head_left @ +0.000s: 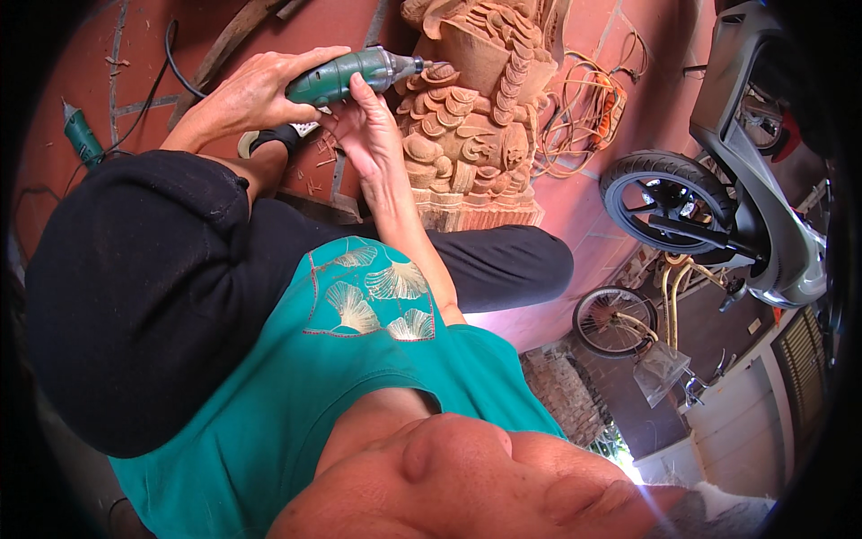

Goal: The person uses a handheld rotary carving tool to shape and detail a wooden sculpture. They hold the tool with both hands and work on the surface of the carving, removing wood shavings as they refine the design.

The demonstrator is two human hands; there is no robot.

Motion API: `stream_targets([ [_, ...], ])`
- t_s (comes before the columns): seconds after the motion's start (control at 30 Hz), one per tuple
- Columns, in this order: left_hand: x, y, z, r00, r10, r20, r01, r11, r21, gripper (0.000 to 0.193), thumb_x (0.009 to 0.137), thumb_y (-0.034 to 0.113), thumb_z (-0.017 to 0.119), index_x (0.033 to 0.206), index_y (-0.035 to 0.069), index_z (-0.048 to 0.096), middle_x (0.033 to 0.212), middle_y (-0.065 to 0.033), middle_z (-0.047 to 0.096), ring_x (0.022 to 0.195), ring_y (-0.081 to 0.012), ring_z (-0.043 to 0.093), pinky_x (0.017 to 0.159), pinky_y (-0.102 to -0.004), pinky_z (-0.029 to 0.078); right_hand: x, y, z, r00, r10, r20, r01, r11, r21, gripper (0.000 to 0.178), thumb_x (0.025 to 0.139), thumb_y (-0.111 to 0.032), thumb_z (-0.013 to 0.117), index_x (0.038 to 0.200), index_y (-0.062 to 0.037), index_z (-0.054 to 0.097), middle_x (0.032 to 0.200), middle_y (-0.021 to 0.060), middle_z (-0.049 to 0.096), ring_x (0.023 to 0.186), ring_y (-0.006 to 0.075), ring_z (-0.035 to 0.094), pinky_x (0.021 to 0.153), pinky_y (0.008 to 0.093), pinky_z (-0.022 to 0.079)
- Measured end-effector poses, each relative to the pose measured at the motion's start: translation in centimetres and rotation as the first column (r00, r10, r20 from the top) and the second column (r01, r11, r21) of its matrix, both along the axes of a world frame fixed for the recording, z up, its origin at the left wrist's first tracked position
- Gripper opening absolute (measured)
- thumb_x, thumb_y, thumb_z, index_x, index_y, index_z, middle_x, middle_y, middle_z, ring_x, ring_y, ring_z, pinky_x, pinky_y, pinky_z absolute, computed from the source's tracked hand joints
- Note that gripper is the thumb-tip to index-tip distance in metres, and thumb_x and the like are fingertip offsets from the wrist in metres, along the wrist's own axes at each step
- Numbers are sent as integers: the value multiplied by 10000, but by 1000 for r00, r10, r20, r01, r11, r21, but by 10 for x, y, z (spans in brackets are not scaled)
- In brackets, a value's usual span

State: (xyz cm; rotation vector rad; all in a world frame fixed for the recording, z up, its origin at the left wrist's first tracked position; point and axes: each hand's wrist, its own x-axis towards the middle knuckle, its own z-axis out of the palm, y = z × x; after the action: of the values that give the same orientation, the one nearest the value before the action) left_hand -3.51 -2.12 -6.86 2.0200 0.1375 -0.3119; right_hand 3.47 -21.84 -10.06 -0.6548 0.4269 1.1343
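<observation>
Left hand (pixel 256 94) curls round the rear of a green rotary tool (pixel 337 79), just left of the carved wooden block (pixel 476 117); the right hand (pixel 366 139) pinches the tool between thumb and fingers. Its bit (pixel 428 65) points at the block, contact unclear. Any lettering is illegible.

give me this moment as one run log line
left hand: holding green power tool | right hand: supporting same tool | tool tip: at brown carving, contact unclear
</observation>
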Motion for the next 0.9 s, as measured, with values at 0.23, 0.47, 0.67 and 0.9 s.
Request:
stream_targets([
  [0.23,0,1,-3,1000,-1,24,0,1000,2,879,699,182,842,1507,103,506,1250,-217,705,1102,-422,691,941,-465,548,1,1,0,999,34,32,-34,999,9,365,974,-302,747,1267,-120,631,1241,44,694,1199,227,645,1005,525,527],
  [0.47,0,2,-4,1000,-2,-22,2,1000,-12,871,707,161,838,1509,107,504,1195,-227,717,1060,-430,694,907,-461,547,0,1,-3,1000,23,-6,-23,1000,11,362,974,-287,748,1271,-118,628,1247,49,689,1202,227,642,1003,518,538],
  [0.67,2,1,-1,997,-9,-78,8,1000,-12,883,700,167,819,1518,111,492,1172,-235,720,1053,-428,695,899,-467,545,-3,2,-10,996,-24,-86,24,1000,5,460,971,-253,752,1341,-89,532,1260,98,664,1169,262,661,926,520,596],
  [0.9,-2,-1,-6,1000,14,-8,-14,1000,-5,878,694,178,811,1513,112,501,1187,-232,717,1058,-429,694,915,-469,545,-2,2,-7,998,-19,-62,19,1000,0,442,978,-248,744,1332,-86,536,1265,99,663,1170,266,661,924,519,598],
])
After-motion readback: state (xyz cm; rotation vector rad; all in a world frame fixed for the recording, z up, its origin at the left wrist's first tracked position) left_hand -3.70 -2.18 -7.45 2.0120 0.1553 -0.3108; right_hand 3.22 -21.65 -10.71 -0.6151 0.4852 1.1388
